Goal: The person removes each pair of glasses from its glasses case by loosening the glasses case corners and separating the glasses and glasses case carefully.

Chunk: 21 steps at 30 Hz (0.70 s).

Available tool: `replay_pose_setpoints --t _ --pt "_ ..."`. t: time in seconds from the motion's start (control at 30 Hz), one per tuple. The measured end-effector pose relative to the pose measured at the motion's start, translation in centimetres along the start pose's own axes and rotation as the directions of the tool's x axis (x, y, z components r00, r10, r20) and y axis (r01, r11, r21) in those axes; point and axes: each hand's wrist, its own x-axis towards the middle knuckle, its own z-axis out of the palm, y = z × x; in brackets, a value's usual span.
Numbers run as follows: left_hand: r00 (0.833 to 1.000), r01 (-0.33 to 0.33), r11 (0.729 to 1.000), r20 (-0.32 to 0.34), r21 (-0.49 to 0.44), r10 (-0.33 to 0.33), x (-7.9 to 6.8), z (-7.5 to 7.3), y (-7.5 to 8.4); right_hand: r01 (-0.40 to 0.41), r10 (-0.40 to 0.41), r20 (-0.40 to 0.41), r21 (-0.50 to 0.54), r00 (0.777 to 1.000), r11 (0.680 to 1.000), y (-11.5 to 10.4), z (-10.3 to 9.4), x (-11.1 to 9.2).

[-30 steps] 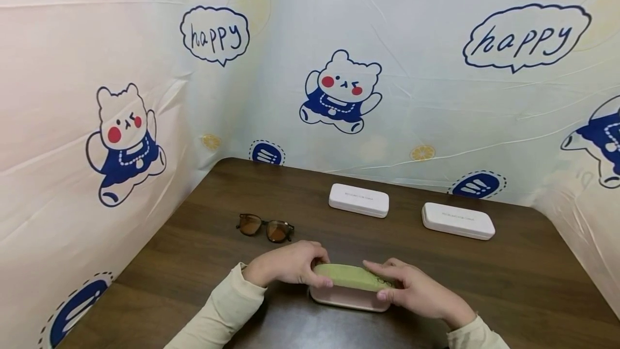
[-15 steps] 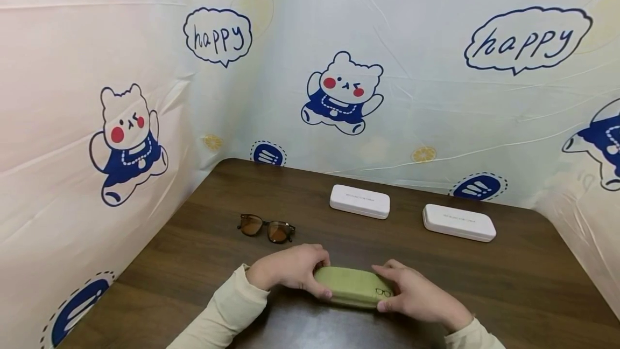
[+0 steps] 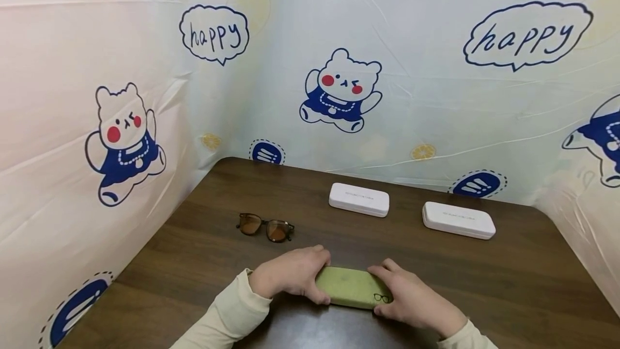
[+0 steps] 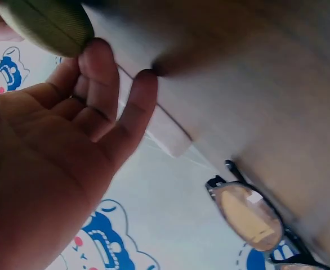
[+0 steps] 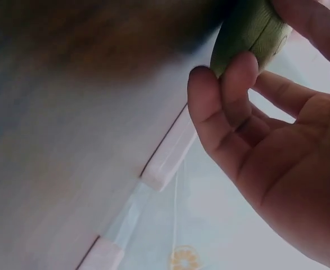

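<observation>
A green glasses case [image 3: 352, 286] with a small spectacles print on its right front corner lies lid down on the dark tabletop, its pale inside hidden. My left hand [image 3: 294, 273] grips its left end, thumb at the front and fingers behind. At the opposite end my right hand [image 3: 411, 298] holds it the same way. In the left wrist view, curled fingertips meet the end of the case [image 4: 49, 28]. The right wrist view shows fingers against the seam of the case [image 5: 252, 39].
Tinted glasses [image 3: 265, 227] with dark frames lie beyond my left hand. Two white glasses cases [image 3: 359, 200] stand shut farther back, one right of the other. A printed cloth [image 3: 271, 85] hangs around the wooden table [image 3: 194, 252].
The lid of the green case, partly raised a second ago with the pale inside showing, has come down and the case is now closed. Both hands stay at its ends.
</observation>
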Motion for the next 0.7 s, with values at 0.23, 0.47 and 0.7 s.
replay_pose_setpoints --t 0.23,0.47,0.7 --pt "0.997 0.045 0.999 0.058 0.029 -0.047 -0.5 -0.2 0.8 -0.017 0.018 0.017 -0.058 1.0 0.998 -0.6 0.3 -0.1" --pt "0.996 0.063 0.995 0.065 0.071 -0.068 -0.9 -0.2 1.1 -0.007 0.009 0.019 -0.077 1.0 0.997 -0.8 0.5 -0.1" --pt "1.0 0.01 0.999 -0.002 -0.045 -0.01 -0.9 -0.7 -0.2 0.018 -0.019 -0.031 -0.033 0.999 0.999 -0.4 0.0 -0.1"
